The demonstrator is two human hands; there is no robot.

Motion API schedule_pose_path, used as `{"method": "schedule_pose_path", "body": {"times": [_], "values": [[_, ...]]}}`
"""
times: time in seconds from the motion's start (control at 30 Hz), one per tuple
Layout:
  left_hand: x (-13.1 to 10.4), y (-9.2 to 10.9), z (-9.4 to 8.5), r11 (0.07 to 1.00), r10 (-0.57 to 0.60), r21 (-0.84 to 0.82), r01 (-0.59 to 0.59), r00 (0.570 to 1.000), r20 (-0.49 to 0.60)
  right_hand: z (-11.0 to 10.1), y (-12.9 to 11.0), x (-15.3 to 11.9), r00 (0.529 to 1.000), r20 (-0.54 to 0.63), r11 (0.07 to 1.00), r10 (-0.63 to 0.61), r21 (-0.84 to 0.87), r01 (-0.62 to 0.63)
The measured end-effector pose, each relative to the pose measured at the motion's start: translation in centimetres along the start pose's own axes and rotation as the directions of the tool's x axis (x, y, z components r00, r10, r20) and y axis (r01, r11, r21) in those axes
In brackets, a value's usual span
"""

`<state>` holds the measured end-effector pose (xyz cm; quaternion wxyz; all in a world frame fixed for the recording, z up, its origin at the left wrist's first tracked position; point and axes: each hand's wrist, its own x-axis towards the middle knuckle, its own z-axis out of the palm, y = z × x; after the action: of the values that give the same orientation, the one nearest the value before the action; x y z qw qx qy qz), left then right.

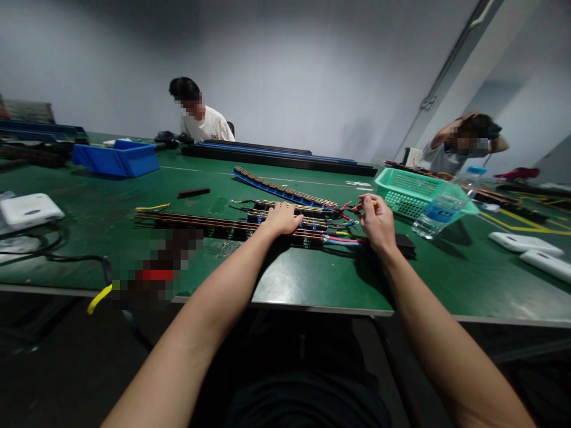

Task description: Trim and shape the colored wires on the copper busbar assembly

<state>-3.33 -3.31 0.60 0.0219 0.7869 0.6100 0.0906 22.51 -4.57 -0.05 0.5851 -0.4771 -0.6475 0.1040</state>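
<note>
On the green table lies a long assembly of copper-coloured rods (200, 222) with blue and black parts. My left hand (284, 219) rests flat on its middle, fingers spread. Red, black, pink and blue wires (345, 240) come out of its right end. Over these wires my right hand (376, 219) is pinched round a thin yellowish item, too small to name. Behind the assembly a curved blue strip with metal segments (285, 191) slants across the table. A black block (405, 245) lies by my right wrist.
A green basket (408, 190) and a water bottle (439, 211) stand at the right. A blue bin (116, 159) is at the back left, a white device (32, 211) at the far left. Two people sit across the table (205, 165), behind long black profiles (276, 158).
</note>
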Motion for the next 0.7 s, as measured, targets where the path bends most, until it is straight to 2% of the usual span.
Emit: {"method": "schedule_pose_path", "body": {"times": [0.47,0.7], "values": [[-0.04,0.05,-0.08,1.0,-0.004,0.0,0.004,1.0,0.001,0.74,-0.97,-0.53,0.995,-0.006,0.994,0.098,-0.056,-0.099],[0.02,0.06,0.02,1.0,0.0,0.009,0.0,1.0,0.002,0.32,-0.16,-0.24,0.988,-0.093,0.991,0.124,-0.04,-0.128]]}}
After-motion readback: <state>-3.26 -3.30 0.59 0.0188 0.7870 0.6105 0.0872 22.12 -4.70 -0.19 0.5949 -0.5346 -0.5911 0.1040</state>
